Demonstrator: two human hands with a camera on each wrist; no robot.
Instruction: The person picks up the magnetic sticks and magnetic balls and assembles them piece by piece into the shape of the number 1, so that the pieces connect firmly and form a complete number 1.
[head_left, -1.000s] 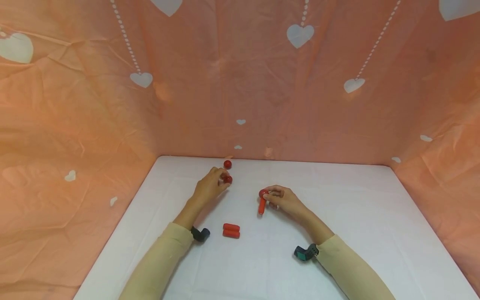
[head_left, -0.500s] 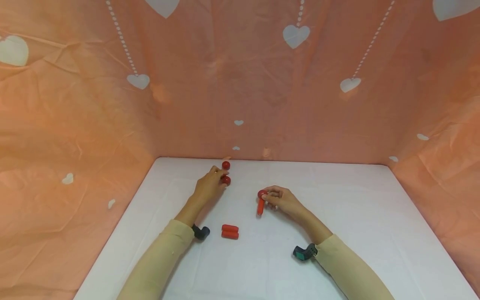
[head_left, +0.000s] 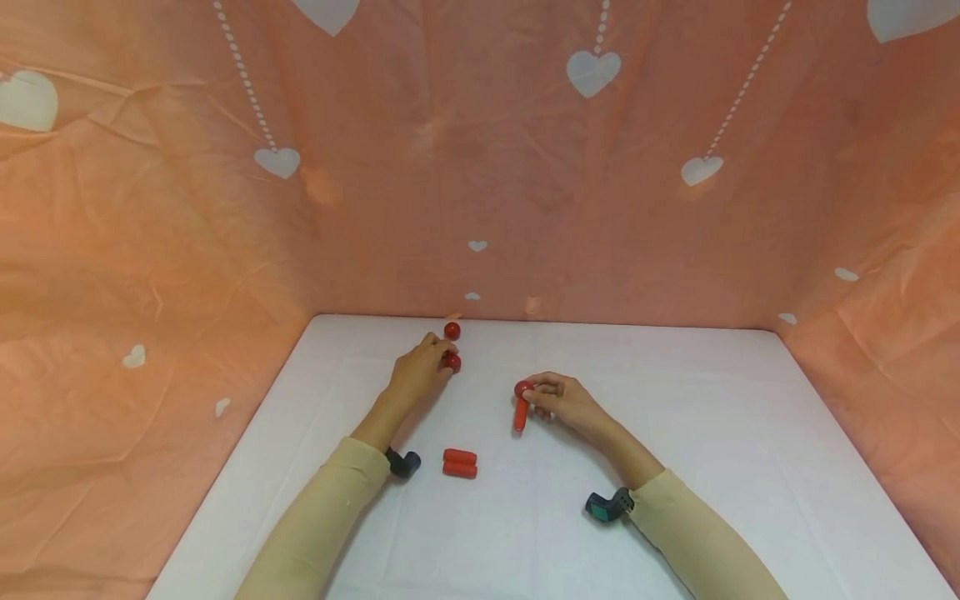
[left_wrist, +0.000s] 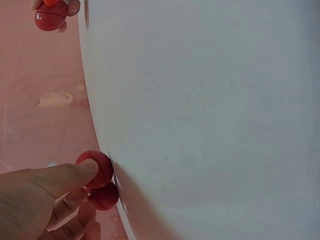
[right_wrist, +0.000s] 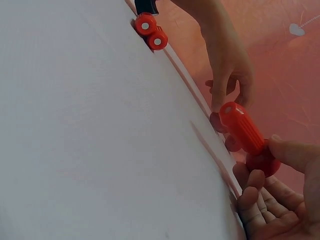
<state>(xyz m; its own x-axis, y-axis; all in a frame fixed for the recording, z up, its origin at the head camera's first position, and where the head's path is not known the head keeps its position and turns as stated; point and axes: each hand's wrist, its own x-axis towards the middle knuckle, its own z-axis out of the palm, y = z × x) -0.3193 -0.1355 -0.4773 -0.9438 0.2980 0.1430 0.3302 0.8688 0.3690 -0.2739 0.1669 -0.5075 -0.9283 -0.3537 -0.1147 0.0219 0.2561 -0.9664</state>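
My left hand [head_left: 417, 372] pinches a glossy red ball [head_left: 453, 363] low at the tabletop. Its thumb lies on that ball in the left wrist view, and a second red ball [left_wrist: 104, 197] shows right beside it; in the head view this second ball sits just beyond the fingers. To the right, my right hand [head_left: 564, 398] holds another red ball [head_left: 522, 388] between thumb and fingers. A ridged red rod [head_left: 521, 414] is joined to this ball and points toward me. The rod's free end bears a pale round spot in the right wrist view.
Two more red rods [head_left: 460, 463] lie side by side on the white table [head_left: 525, 533], between the forearms. A peach curtain [head_left: 525, 208] with white hearts hangs behind the table and along both sides. Each wrist wears a dark camera [head_left: 609, 505].
The left fingers have shifted slightly around their ball, loosening and then drawing in again. The right hand with its ball and rod has barely moved. The head view has shifted a little.
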